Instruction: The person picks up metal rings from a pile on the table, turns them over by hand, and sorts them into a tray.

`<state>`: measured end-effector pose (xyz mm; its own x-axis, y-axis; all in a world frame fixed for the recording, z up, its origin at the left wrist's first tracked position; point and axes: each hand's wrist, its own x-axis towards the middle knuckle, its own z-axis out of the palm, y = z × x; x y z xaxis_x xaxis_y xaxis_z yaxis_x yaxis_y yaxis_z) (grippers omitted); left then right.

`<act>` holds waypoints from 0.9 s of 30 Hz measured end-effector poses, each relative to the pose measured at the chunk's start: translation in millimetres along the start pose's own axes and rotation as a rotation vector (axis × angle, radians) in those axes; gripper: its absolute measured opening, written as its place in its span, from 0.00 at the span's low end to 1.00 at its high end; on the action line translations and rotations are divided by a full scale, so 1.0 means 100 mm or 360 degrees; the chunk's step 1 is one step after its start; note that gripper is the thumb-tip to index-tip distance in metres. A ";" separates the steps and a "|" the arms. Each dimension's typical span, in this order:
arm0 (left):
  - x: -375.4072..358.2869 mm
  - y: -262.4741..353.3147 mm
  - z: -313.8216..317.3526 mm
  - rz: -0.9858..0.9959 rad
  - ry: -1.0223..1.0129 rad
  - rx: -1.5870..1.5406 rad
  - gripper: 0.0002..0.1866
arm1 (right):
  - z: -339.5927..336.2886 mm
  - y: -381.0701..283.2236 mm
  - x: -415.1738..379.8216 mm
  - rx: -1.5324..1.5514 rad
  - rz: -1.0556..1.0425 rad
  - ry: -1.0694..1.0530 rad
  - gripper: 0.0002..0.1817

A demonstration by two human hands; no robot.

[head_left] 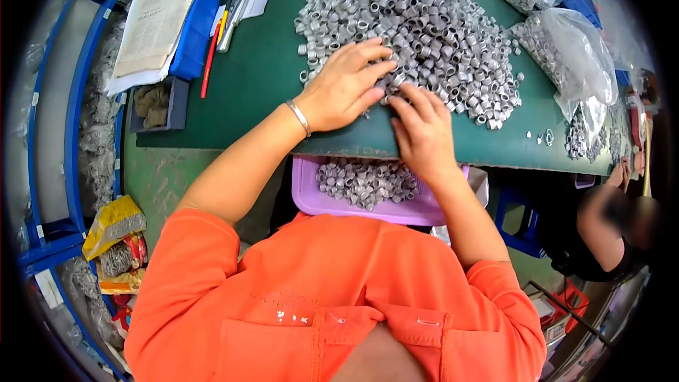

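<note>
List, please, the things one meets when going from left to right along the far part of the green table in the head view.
Papers on a blue tray → red pen → long metal tool → big pile of small grey metal rings, with the left hand and right hand at its near edge → clear bags of rings.

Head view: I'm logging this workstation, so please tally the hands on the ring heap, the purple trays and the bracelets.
Hands: 2 (left hand, right hand)
Purple tray: 1
Bracelet: 1
Total: 4
</note>
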<state>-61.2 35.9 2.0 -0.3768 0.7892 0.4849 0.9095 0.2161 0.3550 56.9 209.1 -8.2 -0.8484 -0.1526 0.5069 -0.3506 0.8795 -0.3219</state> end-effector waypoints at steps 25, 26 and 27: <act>-0.46 0.59 0.17 -0.0444 0.0446 0.0160 0.09 | 0.30 -0.25 -0.01 0.0309 0.0054 0.0085 0.07; -0.45 0.60 0.17 -0.0463 0.0384 0.0205 0.09 | 0.26 -0.23 -0.02 0.0366 0.0033 0.0089 0.08; -0.43 0.62 0.17 -0.0481 0.0323 0.0250 0.09 | 0.23 -0.21 -0.03 0.0421 0.0011 0.0092 0.10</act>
<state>13.8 25.2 -10.2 -0.6445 0.5504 0.5307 0.7621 0.5191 0.3870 57.8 181.3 -21.1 -0.8296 -0.1145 0.5465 -0.4430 0.7308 -0.5194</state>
